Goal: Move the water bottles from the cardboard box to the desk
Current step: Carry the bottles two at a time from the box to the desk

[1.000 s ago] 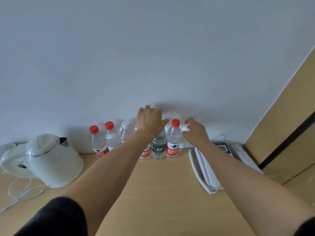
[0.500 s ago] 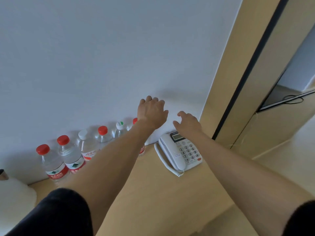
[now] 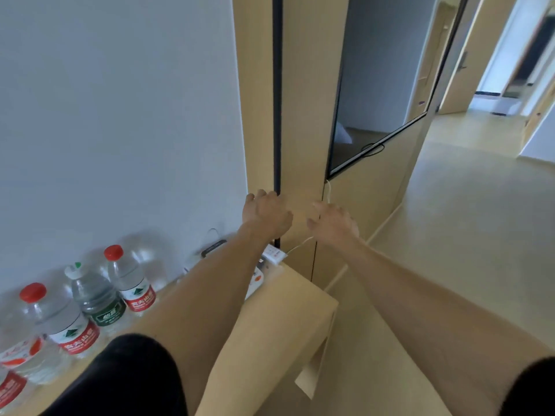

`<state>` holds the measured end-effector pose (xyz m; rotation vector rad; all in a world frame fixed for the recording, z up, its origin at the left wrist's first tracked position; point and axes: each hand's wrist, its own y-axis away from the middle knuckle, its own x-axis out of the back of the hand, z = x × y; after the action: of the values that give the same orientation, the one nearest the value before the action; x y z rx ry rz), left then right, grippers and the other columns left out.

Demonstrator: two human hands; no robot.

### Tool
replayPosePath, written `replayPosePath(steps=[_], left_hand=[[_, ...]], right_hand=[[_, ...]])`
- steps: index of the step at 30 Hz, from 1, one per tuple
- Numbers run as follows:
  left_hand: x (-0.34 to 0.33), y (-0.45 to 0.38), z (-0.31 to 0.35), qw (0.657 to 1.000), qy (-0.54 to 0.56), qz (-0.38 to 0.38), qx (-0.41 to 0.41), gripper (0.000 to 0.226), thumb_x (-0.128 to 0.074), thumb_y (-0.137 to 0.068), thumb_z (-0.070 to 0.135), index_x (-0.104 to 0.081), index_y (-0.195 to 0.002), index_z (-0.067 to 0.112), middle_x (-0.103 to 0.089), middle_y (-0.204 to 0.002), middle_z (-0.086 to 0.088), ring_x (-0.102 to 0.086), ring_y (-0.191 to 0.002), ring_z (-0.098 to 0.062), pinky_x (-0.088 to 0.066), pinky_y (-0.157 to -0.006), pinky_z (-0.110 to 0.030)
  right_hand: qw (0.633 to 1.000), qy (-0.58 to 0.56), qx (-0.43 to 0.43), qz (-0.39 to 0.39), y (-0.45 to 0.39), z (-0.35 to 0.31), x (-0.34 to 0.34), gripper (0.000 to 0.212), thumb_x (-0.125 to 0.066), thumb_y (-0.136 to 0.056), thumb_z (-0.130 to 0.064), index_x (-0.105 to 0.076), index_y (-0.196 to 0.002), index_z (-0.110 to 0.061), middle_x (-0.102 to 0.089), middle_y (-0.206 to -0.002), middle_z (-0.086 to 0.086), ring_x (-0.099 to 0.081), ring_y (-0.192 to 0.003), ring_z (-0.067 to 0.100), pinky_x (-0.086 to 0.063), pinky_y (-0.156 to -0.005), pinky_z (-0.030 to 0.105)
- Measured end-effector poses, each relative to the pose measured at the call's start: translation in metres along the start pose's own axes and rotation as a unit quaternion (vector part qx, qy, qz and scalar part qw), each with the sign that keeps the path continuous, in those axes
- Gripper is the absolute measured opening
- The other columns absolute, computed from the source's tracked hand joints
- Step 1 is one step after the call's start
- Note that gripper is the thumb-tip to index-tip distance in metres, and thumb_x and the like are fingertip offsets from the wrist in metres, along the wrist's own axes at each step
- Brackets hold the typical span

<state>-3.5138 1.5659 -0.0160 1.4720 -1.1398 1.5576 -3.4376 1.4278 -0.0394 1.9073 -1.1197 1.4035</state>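
Several water bottles stand in a row against the white wall on the wooden desk [image 3: 288, 298]: a red-capped bottle [image 3: 130, 280], a green-labelled bottle with a white cap [image 3: 96, 298], another red-capped bottle [image 3: 60, 322] and more at the left edge. My left hand [image 3: 265, 213] hovers empty above the desk's right end, fingers loosely spread. Beyond the desk's right edge my right hand [image 3: 333, 222] hangs in the air, also empty. The cardboard box is not in view.
A white telephone [image 3: 258, 274] lies on the desk, mostly hidden under my left forearm. Right of the desk rises a wood-panelled wall with a dark screen [image 3: 375, 85]. Pale flooring [image 3: 465, 235] runs right toward a doorway.
The view has swung to the right, so the bottles and telephone slid to the left and the kettle left the frame. Both hands let go of the bottles and moved right, away from them.
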Motion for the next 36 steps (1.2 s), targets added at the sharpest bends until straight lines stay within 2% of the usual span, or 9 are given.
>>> replayPosePath(steps=[2,5,9,12,19,28,36], left_hand=[[0.000,-0.012,0.043,1.000,0.005,-0.008,-0.022,0.042,-0.038,-0.101,0.036,-0.054,-0.135,0.017,-0.060,-0.132,-0.007,-0.050,-0.123,-0.028,-0.038,-0.105,-0.045],[-0.002,-0.028,0.113,0.998,0.013,-0.028,-0.057,0.045,-0.036,-0.101,0.037,-0.052,-0.139,0.017,-0.057,-0.137,-0.009,-0.049,-0.126,-0.031,-0.035,-0.107,-0.049],[-0.011,-0.042,0.210,0.991,0.032,-0.064,-0.109,0.054,-0.032,-0.102,0.042,-0.041,-0.151,0.021,-0.046,-0.152,-0.008,-0.039,-0.140,-0.032,-0.026,-0.115,-0.051],[-0.017,-0.046,0.280,0.985,0.050,-0.079,-0.145,0.057,-0.033,-0.103,0.046,-0.034,-0.156,0.024,-0.038,-0.160,-0.004,-0.032,-0.146,-0.031,-0.023,-0.117,-0.049],[-0.031,-0.041,0.415,0.969,0.072,-0.092,-0.216,0.053,-0.037,-0.101,0.045,-0.040,-0.151,0.028,-0.038,-0.159,-0.001,-0.033,-0.146,-0.026,-0.020,-0.119,-0.049],[-0.053,-0.064,0.521,0.952,0.058,-0.132,-0.271,0.052,-0.035,-0.100,0.040,-0.039,-0.150,0.029,-0.040,-0.156,0.001,-0.033,-0.143,-0.026,-0.021,-0.114,-0.048],[-0.062,-0.151,0.589,0.943,0.064,-0.127,-0.300,0.050,-0.035,-0.101,0.038,-0.038,-0.150,0.029,-0.038,-0.156,0.001,-0.038,-0.140,-0.027,-0.027,-0.112,-0.042]], right_hand=[[1.000,0.009,-0.022,0.008,0.003,0.045,0.015,0.048,-0.045,-0.099,-0.044,-0.043,-0.145,-0.026,-0.056,-0.137,0.011,-0.050,-0.125,0.033,-0.043,-0.099,0.044],[0.997,0.024,-0.067,0.017,0.014,0.114,0.036,0.057,-0.041,-0.100,-0.049,-0.034,-0.153,-0.028,-0.045,-0.152,0.009,-0.039,-0.140,0.033,-0.034,-0.110,0.048],[0.989,0.041,-0.139,0.022,0.037,0.207,0.066,0.062,-0.038,-0.100,-0.054,-0.028,-0.157,-0.032,-0.035,-0.160,0.006,-0.027,-0.148,0.030,-0.026,-0.116,0.048],[0.980,0.063,-0.188,0.019,0.062,0.271,0.089,0.062,-0.035,-0.101,-0.057,-0.026,-0.157,-0.032,-0.034,-0.161,0.006,-0.026,-0.149,0.029,-0.025,-0.117,0.048],[0.952,0.077,-0.298,0.006,0.125,0.389,0.131,0.064,-0.034,-0.100,-0.061,-0.025,-0.157,-0.033,-0.034,-0.161,0.007,-0.028,-0.148,0.029,-0.027,-0.117,0.047],[0.930,0.042,-0.364,0.016,0.150,0.478,0.149,0.064,-0.039,-0.100,-0.057,-0.025,-0.157,-0.031,-0.035,-0.160,0.006,-0.029,-0.148,0.024,-0.027,-0.118,0.046],[0.919,0.008,-0.391,0.046,0.092,0.546,0.158,0.064,-0.041,-0.101,-0.056,-0.026,-0.158,-0.031,-0.034,-0.161,0.004,-0.030,-0.149,0.023,-0.028,-0.119,0.044]])
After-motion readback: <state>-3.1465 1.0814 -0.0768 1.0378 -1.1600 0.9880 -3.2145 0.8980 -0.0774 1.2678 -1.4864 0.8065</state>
